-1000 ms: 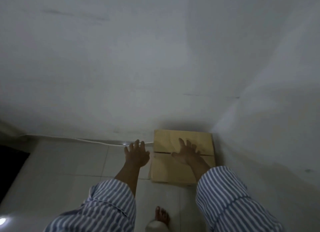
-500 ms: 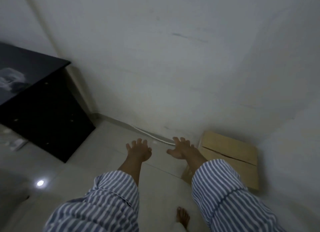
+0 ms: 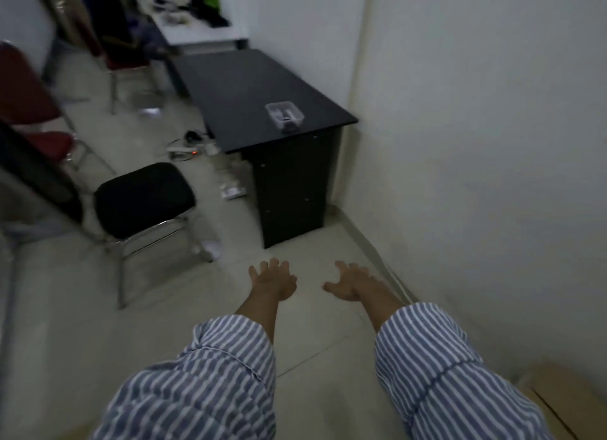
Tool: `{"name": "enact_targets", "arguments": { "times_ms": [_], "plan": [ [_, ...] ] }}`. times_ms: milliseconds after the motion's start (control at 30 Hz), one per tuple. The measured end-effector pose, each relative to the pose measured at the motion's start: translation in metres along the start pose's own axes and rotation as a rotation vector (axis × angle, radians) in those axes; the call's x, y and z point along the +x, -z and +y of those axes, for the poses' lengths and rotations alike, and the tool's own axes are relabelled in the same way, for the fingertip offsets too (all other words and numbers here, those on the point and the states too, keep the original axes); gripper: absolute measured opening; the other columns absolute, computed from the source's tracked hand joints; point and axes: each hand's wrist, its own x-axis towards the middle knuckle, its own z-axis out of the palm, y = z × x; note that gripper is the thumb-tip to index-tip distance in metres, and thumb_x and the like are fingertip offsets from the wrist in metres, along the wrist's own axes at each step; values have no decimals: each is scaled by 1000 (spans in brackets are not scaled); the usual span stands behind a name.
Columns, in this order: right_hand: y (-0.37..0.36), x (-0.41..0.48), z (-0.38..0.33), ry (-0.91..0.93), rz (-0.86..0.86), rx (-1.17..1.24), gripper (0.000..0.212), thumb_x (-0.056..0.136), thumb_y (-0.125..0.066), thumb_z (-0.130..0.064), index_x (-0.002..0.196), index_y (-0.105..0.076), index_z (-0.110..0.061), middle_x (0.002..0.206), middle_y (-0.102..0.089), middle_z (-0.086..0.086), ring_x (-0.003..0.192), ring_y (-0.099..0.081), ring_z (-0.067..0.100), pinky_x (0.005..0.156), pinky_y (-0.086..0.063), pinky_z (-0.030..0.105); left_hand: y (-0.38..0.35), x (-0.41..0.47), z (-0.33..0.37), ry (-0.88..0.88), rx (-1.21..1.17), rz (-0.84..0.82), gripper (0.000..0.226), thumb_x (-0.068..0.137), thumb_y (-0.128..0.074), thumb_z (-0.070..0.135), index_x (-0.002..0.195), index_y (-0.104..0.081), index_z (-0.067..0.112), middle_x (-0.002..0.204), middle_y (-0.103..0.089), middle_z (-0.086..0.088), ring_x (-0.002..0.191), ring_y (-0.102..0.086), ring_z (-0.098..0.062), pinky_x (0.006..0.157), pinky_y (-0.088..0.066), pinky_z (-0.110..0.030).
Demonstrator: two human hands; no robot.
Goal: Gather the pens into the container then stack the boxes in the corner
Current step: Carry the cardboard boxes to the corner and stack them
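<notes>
A tan cardboard box (image 3: 565,397) lies on the floor at the lower right, against the white wall, partly cut off by the frame edge. My left hand (image 3: 274,280) and my right hand (image 3: 353,282) hang over the pale floor tiles with fingers spread, both empty and well away from the box. A clear plastic container (image 3: 284,115) with small items inside stands near the corner of the black desk (image 3: 243,91) ahead. What lies in it is too blurred to name.
A black-seated metal chair (image 3: 144,203) stands left of the desk. Red chairs (image 3: 23,97) line the left side. A power strip and cables (image 3: 189,145) lie on the floor by the desk. A white table (image 3: 197,28) with clutter stands at the back.
The view has swung left, away from the corner toward the desk. My right hand has come off the box, which has slid from centre to the lower right edge.
</notes>
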Motion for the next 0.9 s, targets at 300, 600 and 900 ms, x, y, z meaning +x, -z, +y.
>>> {"name": "enact_targets", "arguments": {
  "times_ms": [300, 600, 900],
  "plan": [
    [-79, 4, -174, 280, -120, -236, 80, 92, -43, -58, 154, -6, -24, 162, -5, 9, 149, -7, 34, 119, -10, 50, -42, -53, -178, 307, -227, 19, 52, 101, -27, 37, 149, -28, 16, 158, -21, -8, 145, -21, -28, 118, -12, -48],
    [-178, -3, -360, 465, -241, -348, 82, 91, -46, -58, 154, -8, -24, 162, -7, 9, 148, -9, 34, 119, -13, 50, -74, -103, -377, 547, -310, -11, 52, 101, -26, 36, 150, -26, 15, 158, -20, -7, 145, -21, -29, 118, -12, -48],
    [-253, -9, -467, 614, -284, -491, 82, 89, -49, -58, 154, -12, -24, 161, -13, 10, 147, -14, 34, 117, -16, 50, -133, -134, -477, 718, -442, -29, 52, 101, -26, 37, 148, -29, 16, 157, -23, -8, 144, -23, -29, 118, -12, -50]
  ]
}}
